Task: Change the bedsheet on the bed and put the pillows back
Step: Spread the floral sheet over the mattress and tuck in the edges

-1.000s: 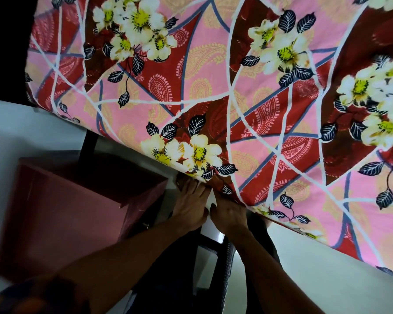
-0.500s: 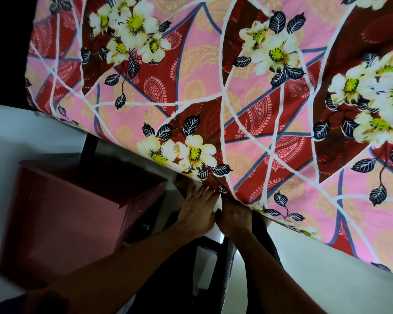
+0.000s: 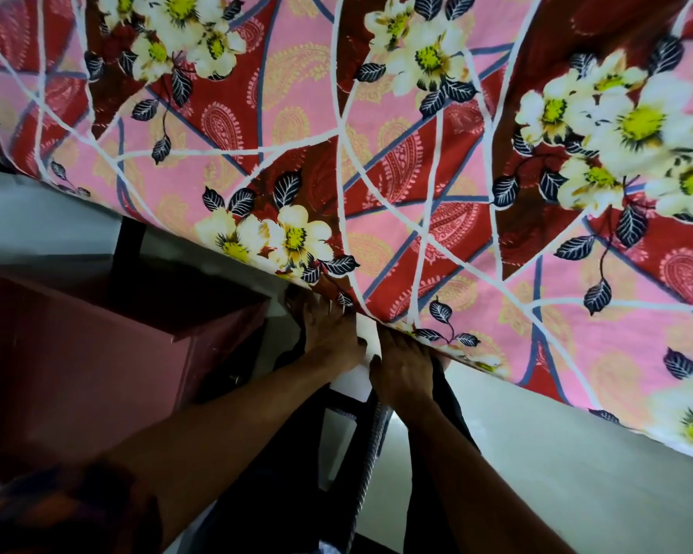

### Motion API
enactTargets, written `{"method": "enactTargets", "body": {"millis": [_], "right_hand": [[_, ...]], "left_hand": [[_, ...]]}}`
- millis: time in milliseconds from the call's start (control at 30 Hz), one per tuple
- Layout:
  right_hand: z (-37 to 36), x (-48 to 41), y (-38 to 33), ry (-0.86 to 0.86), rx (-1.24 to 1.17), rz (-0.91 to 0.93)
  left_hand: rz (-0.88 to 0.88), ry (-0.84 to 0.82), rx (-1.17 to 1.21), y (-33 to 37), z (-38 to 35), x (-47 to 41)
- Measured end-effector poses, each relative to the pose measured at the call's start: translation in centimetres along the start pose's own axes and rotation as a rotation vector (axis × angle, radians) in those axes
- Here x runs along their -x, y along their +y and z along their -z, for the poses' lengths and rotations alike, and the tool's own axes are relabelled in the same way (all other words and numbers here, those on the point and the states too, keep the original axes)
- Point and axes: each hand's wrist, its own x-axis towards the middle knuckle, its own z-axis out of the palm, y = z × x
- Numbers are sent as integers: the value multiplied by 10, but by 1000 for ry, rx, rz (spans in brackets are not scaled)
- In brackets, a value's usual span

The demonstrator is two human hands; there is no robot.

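Note:
A bedsheet (image 3: pixel 397 161) in pink and red, printed with white flowers and dark leaves, covers the bed and fills the upper part of the view. Its lower edge runs diagonally from left to lower right. My left hand (image 3: pixel 329 337) lies flat at that edge with straight fingers reaching under the fabric. Just to its right, my right hand (image 3: pixel 405 369) presses against the same edge, its fingertips hidden beneath the sheet. A white strip (image 3: pixel 359 377) shows between the two hands. No pillow is visible.
A reddish-brown box or cabinet (image 3: pixel 77 353) stands at the lower left, close to the bed. A black frame leg (image 3: pixel 129 249) rises behind it, and a dark ribbed bar (image 3: pixel 371 445) runs down below my hands. Pale floor (image 3: pixel 557 465) lies at the right.
Both hands have stayed at the sheet's edge, with the left fingers pushed a little further under the fabric. The view has shifted slightly closer to the bed.

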Motion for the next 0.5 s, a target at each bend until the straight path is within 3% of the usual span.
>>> {"method": "enactTargets", "body": {"millis": [133,267,333,500], "right_hand": [[9,-10,0,-31,-48,-33],[14,-10,5,-132,-113,-19],[17,-5,11,-95,-125,10],[14,23,36,23,-30,146]], "left_hand": [[-129,133,-58,3,4,10],[-306,145,-125,1,-12,22],[-287,155,-85,9,-14,21],[-55,-35,-18,42,-8,17]]}}
